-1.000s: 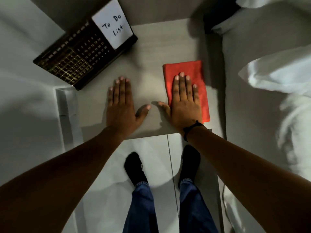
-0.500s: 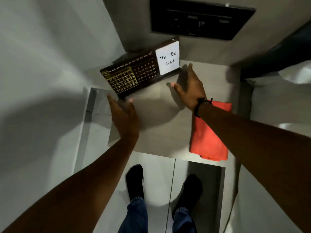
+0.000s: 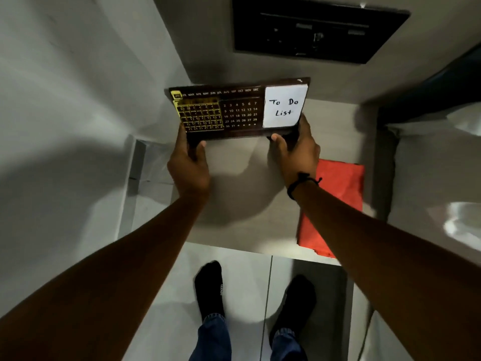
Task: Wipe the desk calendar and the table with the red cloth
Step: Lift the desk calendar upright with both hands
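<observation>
The dark desk calendar (image 3: 234,110), with gold date tiles and a white "To Do List" note, is held up over the back of the small table (image 3: 242,204). My left hand (image 3: 188,165) grips its lower left corner. Its lower right corner is in the grip of my right hand (image 3: 296,152), thumb on the front edge. The folded red cloth (image 3: 335,204) lies flat on the table's right side, partly hidden by my right forearm, and neither hand touches it.
A black wall panel (image 3: 317,32) hangs above the table. White bedding (image 3: 442,191) lies to the right, and a grey wall to the left. My feet in black socks (image 3: 210,287) stand on the tiled floor at the table's front edge.
Both hands left the table and the cloth, reached to the calendar and took hold of its lower corners. The calendar now faces me squarely instead of sitting at an angle.
</observation>
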